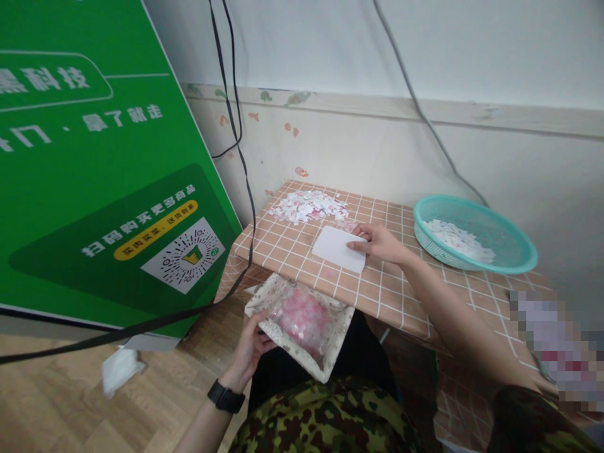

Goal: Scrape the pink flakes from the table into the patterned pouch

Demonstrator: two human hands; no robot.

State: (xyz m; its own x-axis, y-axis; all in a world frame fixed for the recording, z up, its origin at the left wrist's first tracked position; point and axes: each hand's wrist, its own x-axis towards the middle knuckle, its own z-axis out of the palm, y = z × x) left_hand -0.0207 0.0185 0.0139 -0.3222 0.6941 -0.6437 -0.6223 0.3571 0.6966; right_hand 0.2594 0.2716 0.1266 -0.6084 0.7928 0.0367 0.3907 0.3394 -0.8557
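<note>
My left hand (252,346) grips the near left edge of a shallow, pale patterned tray (340,327), tilted just below the table's front edge. Inside it lie small pink and whitish pieces (302,311), too blurred to name. On the table, my right hand (380,243) pinches the right side of a flat white card (333,248) between thumb and fingers. Behind the card, small white and pink flakes (306,206) form a loose pile, with a few pink ones scattered near the card.
A turquoise plastic basket (504,233) with white flakes (457,239) stands at the right of the checked-cloth table (401,305). A green printed panel (94,157) rises at left. A black strap (248,214) hangs before the table's left end. A white packet (121,371) lies on the floor.
</note>
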